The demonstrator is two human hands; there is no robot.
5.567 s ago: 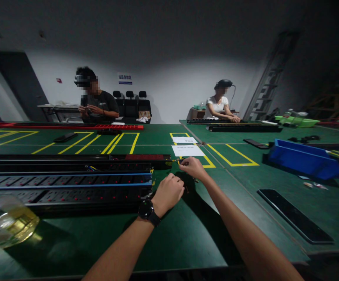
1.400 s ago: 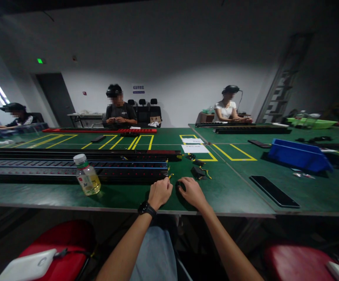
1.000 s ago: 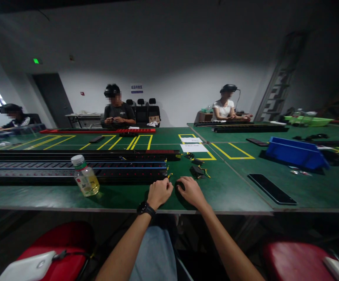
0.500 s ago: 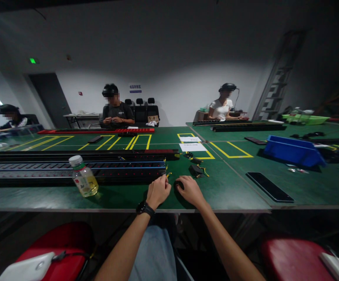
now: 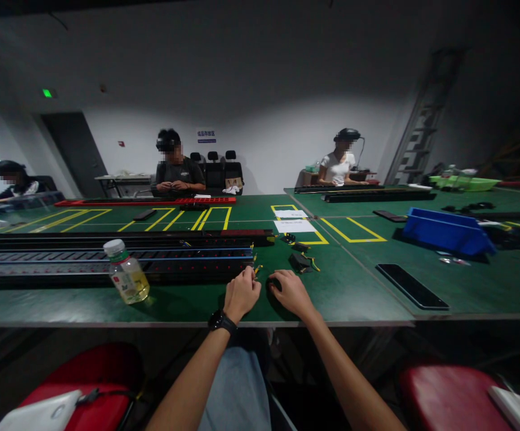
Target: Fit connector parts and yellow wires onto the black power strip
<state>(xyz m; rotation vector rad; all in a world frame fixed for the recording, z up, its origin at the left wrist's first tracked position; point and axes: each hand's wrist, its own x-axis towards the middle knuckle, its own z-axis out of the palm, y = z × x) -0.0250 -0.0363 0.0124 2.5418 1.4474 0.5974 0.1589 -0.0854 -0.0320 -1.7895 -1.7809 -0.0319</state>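
Observation:
My left hand (image 5: 242, 293), with a black watch (image 5: 222, 322) on the wrist, is closed beside the right end of a long black rail (image 5: 206, 272). Short yellow-green wires (image 5: 258, 270) stick out just past its fingertips; whether the fingers pinch one, or anything else, is hidden. My right hand (image 5: 292, 292) rests on the green table (image 5: 345, 293), its fingers loosely bent and the thumb apart from them, with no object visible in it. A little beyond it lies a small black block (image 5: 299, 261) with yellow-green wire ends (image 5: 316, 264).
A drink bottle (image 5: 126, 272) stands at the left near the table edge. To the right lie a phone (image 5: 410, 286) and a blue bin (image 5: 449, 232). White papers (image 5: 294, 226) lie ahead. Co-workers (image 5: 179, 170) sit across the table and at far left. Red stools (image 5: 449, 398) flank me.
The view has shifted very slightly. Both hands stay almost in the same place, and no object has visibly moved.

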